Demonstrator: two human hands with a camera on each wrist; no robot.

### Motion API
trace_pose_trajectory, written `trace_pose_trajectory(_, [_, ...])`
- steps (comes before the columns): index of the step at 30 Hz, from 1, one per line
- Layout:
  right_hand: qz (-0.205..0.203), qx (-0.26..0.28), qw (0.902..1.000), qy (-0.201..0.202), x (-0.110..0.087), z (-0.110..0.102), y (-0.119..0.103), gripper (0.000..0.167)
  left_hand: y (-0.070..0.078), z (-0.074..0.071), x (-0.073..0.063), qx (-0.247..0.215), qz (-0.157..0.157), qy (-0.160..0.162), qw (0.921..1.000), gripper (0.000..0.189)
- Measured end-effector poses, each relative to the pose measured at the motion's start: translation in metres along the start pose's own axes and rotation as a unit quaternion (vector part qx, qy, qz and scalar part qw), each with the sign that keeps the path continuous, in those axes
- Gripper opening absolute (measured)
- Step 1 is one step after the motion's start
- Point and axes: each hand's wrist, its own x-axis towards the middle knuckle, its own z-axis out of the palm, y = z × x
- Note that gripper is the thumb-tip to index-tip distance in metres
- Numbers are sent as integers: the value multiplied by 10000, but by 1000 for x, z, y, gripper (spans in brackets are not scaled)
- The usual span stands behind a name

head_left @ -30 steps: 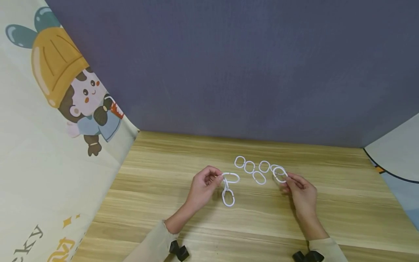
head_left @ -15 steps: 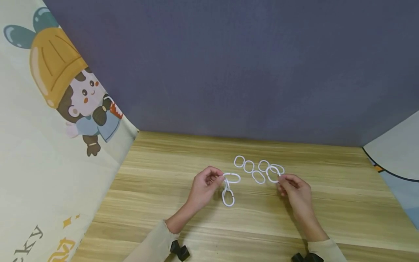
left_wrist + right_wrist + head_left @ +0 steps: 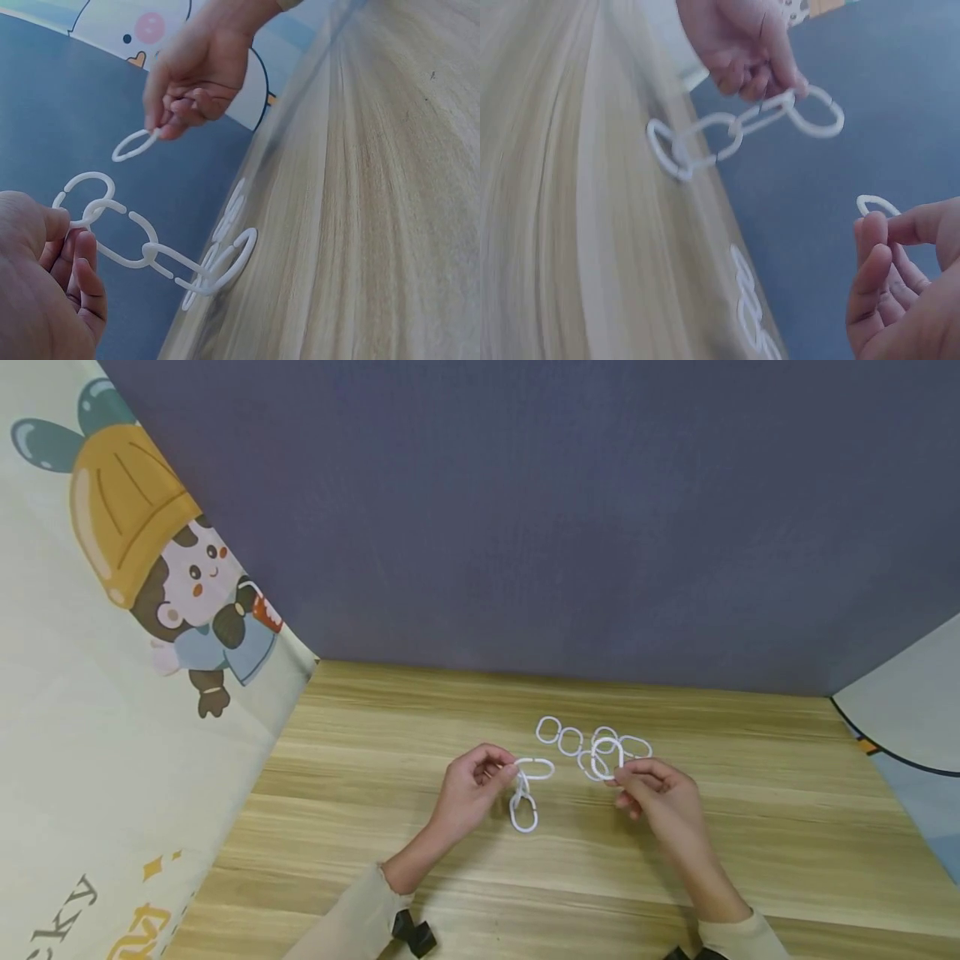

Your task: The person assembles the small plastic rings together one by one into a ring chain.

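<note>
My left hand point(image 3: 468, 789) pinches the top of a short chain of white plastic C-shaped links point(image 3: 124, 262), each with a small gap in its side. The chain hangs down, and its lowest link point(image 3: 523, 831) looks to touch the tabletop in the left wrist view. Between thumb and fingertips, my right hand point(image 3: 663, 802) holds a single white link point(image 3: 593, 758) above the table, apart from the chain. In the right wrist view, fingers partly cover this single link point(image 3: 877, 199).
Several loose white links, one of them the far-left link point(image 3: 549, 718), lie on the wooden table point(image 3: 375, 718) behind the hands. A dark blue-grey panel point(image 3: 525, 527) rises at the table's back edge. A wall with a cartoon print point(image 3: 135, 510) stands on the left.
My right hand has moved left with its link, from over the right end of the loose links towards the chain. The left hand has barely moved.
</note>
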Motion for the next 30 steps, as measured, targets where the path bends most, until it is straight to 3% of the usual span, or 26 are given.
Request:
trace_pose_trajectory(5, [36,-77,9995,-306,-7,10,-9,1,-2,2,-1,-34,11,-91,10000,9])
trace_pose_trajectory(19, [16,275,9947,-989,-17,32,-11,5,-6,6,-2,54,81,-323,9994,10])
trace_pose_trajectory(30, [299,-39,9945,-1001,-14,39,-9,7,-7,9,-3,151,157,-430,9988,9])
